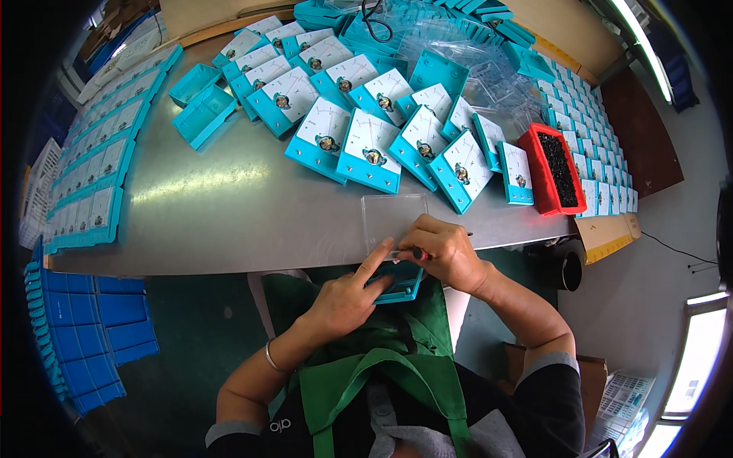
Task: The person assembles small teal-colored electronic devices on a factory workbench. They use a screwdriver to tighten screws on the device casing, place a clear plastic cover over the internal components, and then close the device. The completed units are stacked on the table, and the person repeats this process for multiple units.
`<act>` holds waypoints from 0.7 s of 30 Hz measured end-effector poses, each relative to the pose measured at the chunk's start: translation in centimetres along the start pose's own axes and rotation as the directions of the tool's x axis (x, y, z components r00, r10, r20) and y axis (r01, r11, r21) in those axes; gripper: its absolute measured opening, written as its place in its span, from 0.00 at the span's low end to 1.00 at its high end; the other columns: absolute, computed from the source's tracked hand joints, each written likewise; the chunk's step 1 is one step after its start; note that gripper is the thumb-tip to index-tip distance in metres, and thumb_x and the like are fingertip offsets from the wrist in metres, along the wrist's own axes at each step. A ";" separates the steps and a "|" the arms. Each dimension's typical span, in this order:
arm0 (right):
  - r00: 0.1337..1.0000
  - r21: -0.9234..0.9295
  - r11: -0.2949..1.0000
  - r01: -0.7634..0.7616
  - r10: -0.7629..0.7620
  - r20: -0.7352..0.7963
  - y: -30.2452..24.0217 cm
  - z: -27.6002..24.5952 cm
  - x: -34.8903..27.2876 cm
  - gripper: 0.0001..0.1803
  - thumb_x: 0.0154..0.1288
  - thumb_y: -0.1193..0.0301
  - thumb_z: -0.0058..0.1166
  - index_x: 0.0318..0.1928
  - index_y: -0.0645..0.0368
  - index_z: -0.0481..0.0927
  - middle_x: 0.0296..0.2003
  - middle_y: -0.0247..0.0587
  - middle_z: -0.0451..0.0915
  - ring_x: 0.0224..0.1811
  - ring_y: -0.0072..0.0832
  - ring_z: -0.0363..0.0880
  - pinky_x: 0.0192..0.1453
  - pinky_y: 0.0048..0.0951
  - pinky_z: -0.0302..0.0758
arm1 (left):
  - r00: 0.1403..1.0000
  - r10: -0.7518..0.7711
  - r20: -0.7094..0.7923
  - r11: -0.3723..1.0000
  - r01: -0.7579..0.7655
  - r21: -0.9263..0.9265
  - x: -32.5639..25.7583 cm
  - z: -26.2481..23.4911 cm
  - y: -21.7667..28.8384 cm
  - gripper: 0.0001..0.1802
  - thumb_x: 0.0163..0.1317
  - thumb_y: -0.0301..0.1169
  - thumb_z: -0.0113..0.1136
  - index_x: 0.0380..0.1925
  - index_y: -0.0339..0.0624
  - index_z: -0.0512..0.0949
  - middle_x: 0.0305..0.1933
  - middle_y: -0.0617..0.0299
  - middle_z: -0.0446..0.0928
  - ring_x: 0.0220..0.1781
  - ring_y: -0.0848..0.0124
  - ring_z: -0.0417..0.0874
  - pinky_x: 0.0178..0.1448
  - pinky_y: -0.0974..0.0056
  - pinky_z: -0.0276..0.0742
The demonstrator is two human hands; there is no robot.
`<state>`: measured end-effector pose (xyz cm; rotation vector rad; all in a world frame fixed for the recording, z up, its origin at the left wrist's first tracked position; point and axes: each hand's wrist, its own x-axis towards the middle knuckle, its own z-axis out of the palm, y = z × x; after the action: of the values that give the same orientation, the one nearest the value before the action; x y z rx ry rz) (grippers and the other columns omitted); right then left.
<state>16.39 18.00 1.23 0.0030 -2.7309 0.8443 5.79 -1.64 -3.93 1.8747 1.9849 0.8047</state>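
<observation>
My left hand (pixel 347 298) holds a small teal plastic case (pixel 410 292) just off the table's front edge, above my lap. Its index finger reaches up to a small clear piece (pixel 394 256) at the case's far rim. Over the right side of the case, my right hand (pixel 447 248) is closed around a slim tool with a red and dark end (pixel 420 253); its working tip is hidden. A transparent rectangular cover (pixel 393 214) lies on the table edge just beyond both hands.
Teal panel meters with white dials (pixel 370 149) crowd the metal table (pixel 206 206). A red bin (pixel 546 179) of small black parts stands at right. Two bare teal cases (pixel 205 114) sit at left, clear covers (pixel 489 84) pile up behind, and meter stacks (pixel 92 183) line both sides.
</observation>
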 end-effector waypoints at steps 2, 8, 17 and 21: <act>1.000 0.015 1.000 -0.008 0.007 0.021 0.1 -0.2 0.1 0.08 0.46 0.80 0.64 0.29 0.59 0.79 0.28 0.40 0.75 0.28 0.39 0.78 0.30 0.35 0.73 | 1.000 0.005 -0.002 1.000 -0.005 -0.003 -0.1 0.0 -0.1 0.24 0.42 0.23 0.66 0.45 0.42 0.79 0.74 0.51 0.49 0.41 0.59 0.84 0.38 0.59 0.82; 0.920 0.005 0.984 -0.181 0.167 0.354 1.0 -1.7 4.6 0.08 0.43 0.75 0.65 0.25 0.59 0.78 0.30 0.41 0.77 0.28 0.37 0.77 0.31 0.35 0.71 | 0.999 0.032 0.011 0.999 -0.032 -0.022 -0.2 -0.1 -0.5 0.25 0.41 0.23 0.67 0.45 0.43 0.79 0.74 0.54 0.50 0.45 0.60 0.83 0.39 0.59 0.82; 0.958 0.162 0.951 -0.263 0.238 0.160 -1.3 -3.4 4.3 0.14 0.52 0.72 0.62 0.41 0.60 0.77 0.23 0.39 0.76 0.24 0.28 0.77 0.28 0.28 0.71 | 0.997 -0.041 0.065 0.999 0.043 -0.026 -0.2 -0.4 0.0 0.24 0.43 0.23 0.65 0.46 0.43 0.79 0.74 0.55 0.50 0.54 0.58 0.80 0.44 0.58 0.82; 0.881 0.842 0.535 -0.069 0.429 -0.200 -4.3 -1.5 3.3 0.08 0.67 0.79 0.48 0.46 0.64 0.73 0.21 0.27 0.68 0.20 0.12 0.67 0.21 0.18 0.62 | 0.998 -0.046 0.053 0.999 0.047 -0.013 -0.1 -0.6 0.4 0.24 0.44 0.22 0.65 0.46 0.43 0.79 0.74 0.54 0.50 0.55 0.55 0.79 0.45 0.57 0.82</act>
<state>13.95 15.53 5.69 -0.3499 -1.7463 1.9080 5.78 -1.85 -3.23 1.8156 1.9782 0.7469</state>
